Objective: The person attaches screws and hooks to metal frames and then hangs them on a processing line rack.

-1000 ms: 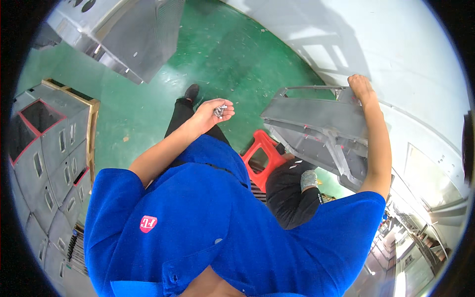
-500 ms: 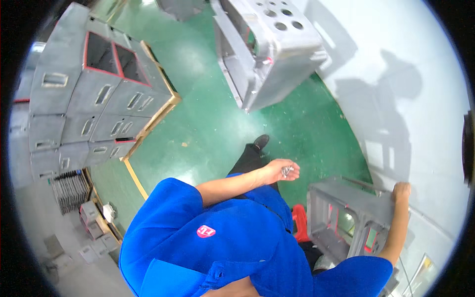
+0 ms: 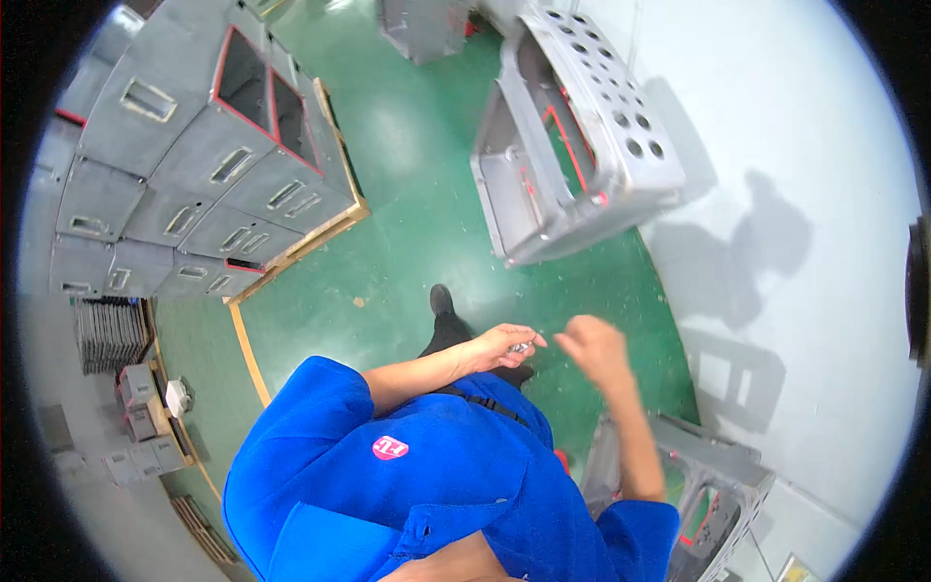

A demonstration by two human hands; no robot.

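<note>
My left hand [image 3: 496, 349] is in front of my waist, its fingers curled around several small silvery metal pieces [image 3: 522, 346] too small to name for certain. Just right of it, my right hand [image 3: 593, 349] is raised with its fingertips pointing toward the left one. A small gap parts the two hands. Motion smears the right hand's fingers, so whether they pinch anything is not clear. To the lower right, partly hidden behind my right forearm, stands a grey metal frame [image 3: 747, 464] with cut-out openings and red edges.
Ahead to the right, a large grey metal housing [image 3: 572, 228] with round holes stands by the white wall [image 3: 776, 116]. Stacked grey metal boxes [image 3: 194, 155] rest on a wooden pallet [image 3: 330, 221] at left. A yellow line [image 3: 249, 354] crosses the green floor [image 3: 388, 175].
My right hand has left the grey frame's edge and come in toward my left hand. The left hand's fingers have closed over the metal pieces. I have moved, so the surroundings shift in view.
</note>
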